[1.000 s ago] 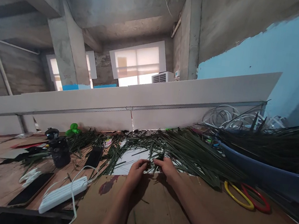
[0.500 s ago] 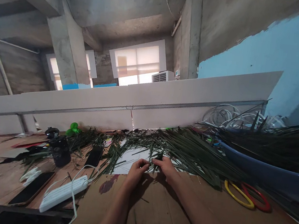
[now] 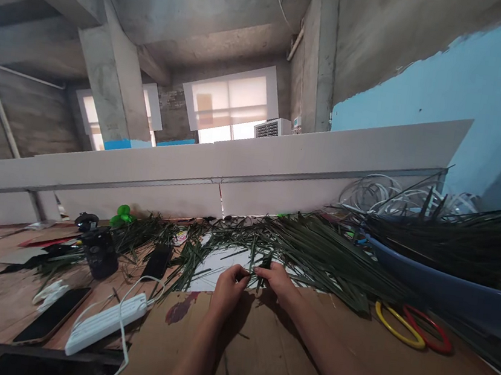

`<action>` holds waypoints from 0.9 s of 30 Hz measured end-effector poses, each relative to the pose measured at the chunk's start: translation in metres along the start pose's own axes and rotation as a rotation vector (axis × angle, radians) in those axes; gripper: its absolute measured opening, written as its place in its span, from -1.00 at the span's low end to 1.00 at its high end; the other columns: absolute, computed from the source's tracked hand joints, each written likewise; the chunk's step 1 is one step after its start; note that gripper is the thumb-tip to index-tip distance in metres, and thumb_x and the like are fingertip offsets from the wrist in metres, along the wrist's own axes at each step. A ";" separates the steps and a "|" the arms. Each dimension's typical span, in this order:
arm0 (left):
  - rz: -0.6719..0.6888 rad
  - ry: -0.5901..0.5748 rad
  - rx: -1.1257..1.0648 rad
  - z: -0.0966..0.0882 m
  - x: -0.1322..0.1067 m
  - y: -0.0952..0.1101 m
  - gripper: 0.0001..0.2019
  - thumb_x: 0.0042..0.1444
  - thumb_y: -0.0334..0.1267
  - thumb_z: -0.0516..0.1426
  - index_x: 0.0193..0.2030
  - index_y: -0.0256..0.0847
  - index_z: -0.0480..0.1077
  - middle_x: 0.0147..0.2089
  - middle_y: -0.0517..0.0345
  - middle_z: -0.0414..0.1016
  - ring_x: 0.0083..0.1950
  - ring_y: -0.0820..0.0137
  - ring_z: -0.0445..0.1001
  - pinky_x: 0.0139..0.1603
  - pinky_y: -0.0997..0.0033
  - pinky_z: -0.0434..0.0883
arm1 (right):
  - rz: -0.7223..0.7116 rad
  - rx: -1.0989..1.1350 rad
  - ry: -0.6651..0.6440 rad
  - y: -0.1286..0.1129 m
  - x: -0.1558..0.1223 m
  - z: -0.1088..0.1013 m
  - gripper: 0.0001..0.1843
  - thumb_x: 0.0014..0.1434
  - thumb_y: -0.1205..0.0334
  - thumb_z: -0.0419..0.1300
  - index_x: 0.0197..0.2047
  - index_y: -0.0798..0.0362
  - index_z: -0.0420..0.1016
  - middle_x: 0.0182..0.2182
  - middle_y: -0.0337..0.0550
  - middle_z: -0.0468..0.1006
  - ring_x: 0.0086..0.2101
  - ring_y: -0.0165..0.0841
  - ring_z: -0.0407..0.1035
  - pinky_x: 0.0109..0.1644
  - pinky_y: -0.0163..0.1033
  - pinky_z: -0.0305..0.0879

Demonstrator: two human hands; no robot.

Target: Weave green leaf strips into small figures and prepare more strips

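Note:
Both hands meet over the far edge of a cardboard sheet (image 3: pixel 266 360). A small folded piece of green leaf (image 3: pixel 265 265) is pinched between the thumb and fingers of my right hand (image 3: pixel 279 281). Close beside it, my left hand (image 3: pixel 230 285) is closed in a pinch on a thin leaf strip (image 3: pixel 251 263) at the same piece. The fingertips cover part of the work, so how the strips join is hidden. Long green leaf strips (image 3: pixel 324 254) lie heaped just beyond, partly over a white sheet (image 3: pixel 218 265).
Scissors with yellow and red handles (image 3: pixel 413 327) lie at right, before a blue basin (image 3: pixel 449 282) full of leaves. At left are a white power strip (image 3: pixel 106 323) with a cord, a phone (image 3: pixel 52 315), another dark phone (image 3: pixel 158 261) and a black cup (image 3: pixel 100 254).
Almost nothing differs. My left hand has shifted very slightly, with both hands still closed at the leaf piece.

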State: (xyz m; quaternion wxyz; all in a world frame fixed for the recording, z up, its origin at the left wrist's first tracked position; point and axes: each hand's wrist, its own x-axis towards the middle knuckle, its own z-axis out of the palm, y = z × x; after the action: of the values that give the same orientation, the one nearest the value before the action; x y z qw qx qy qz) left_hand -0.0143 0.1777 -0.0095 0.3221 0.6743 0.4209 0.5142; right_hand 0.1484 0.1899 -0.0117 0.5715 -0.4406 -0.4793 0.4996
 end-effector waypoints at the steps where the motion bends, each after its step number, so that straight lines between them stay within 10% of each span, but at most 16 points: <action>1: 0.008 0.004 0.010 0.000 -0.001 0.002 -0.92 -0.05 -0.27 0.24 -0.50 -0.14 0.43 -0.49 0.22 0.42 -0.36 0.33 0.34 -0.28 0.40 0.22 | 0.001 -0.003 -0.001 0.000 -0.001 0.000 -0.70 -0.17 0.09 0.43 -0.45 0.06 0.45 -0.60 -0.26 0.45 -0.52 -0.35 0.29 -0.44 -0.26 0.14; 27: -0.252 -0.044 -0.380 -0.006 -0.004 0.014 -0.56 0.03 0.14 0.22 -0.07 -0.09 0.54 -0.12 0.03 0.57 -0.23 0.33 0.48 -0.27 0.43 0.39 | -0.001 0.054 -0.247 -0.016 -0.017 0.006 -0.56 -0.16 -0.15 0.43 -0.43 0.06 0.55 -0.50 -0.19 0.54 -0.51 -0.39 0.32 -0.44 -0.31 0.20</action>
State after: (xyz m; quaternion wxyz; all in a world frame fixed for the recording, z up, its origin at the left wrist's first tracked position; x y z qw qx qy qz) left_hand -0.0176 0.1679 0.0025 0.5140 0.5547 0.3903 0.5251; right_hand 0.1438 0.1713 0.0033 0.5197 -0.3600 -0.5327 0.5626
